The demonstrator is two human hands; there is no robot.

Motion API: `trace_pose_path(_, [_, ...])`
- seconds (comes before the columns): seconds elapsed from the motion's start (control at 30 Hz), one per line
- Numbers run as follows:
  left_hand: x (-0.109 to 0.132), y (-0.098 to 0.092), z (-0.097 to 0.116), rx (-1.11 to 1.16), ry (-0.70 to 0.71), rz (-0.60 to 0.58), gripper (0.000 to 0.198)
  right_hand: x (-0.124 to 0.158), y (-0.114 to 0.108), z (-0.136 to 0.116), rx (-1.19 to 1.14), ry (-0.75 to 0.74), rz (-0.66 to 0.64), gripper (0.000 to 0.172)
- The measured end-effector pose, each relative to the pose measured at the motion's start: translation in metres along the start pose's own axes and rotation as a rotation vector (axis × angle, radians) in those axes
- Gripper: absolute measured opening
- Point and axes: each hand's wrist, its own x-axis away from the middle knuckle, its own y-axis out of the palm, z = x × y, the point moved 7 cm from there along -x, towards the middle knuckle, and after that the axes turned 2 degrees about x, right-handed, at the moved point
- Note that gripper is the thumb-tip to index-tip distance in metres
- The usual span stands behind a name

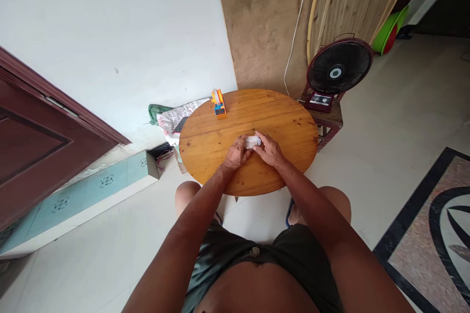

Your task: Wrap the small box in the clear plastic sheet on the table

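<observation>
A small white object (252, 142), too small to name, lies on the round wooden table (286, 117) between both my hands. My left hand (237, 153) rests with its fingers curled against the object's left end. My right hand (269, 149) has its fingers closed on the right end. An orange and blue toy-like object (219, 102) stands apart at the table's far left edge.
A black floor fan (338, 71) sits on a low stool (330, 118) right of the table. A printed sack (175, 120) lies on the floor by the white wall. A dark wooden door (40, 142) is at left. A wooden panel (348, 0) leans behind.
</observation>
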Motion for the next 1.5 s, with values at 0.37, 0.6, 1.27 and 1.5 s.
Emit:
trace_pose_path(0.37, [-0.001,0.001,0.008,-0.011,0.093,-0.007,0.05,0.0,-0.001,-0.004,-0.003,-0.049,0.015,0.057])
trace_pose_path(0.6, [0.0,0.001,0.008,-0.011,0.097,0.02,0.053,-0.001,0.0,-0.006,0.03,-0.028,-0.015,0.054])
trace_pose_path(1.27, [0.007,-0.029,0.028,0.195,0.199,0.124,0.034,0.008,0.002,-0.028,0.078,-0.185,-0.074,0.064])
trace_pose_path(1.5, [0.006,-0.044,-0.014,0.36,-0.122,0.419,0.041,0.004,0.0,-0.031,0.016,-0.189,-0.154,0.091])
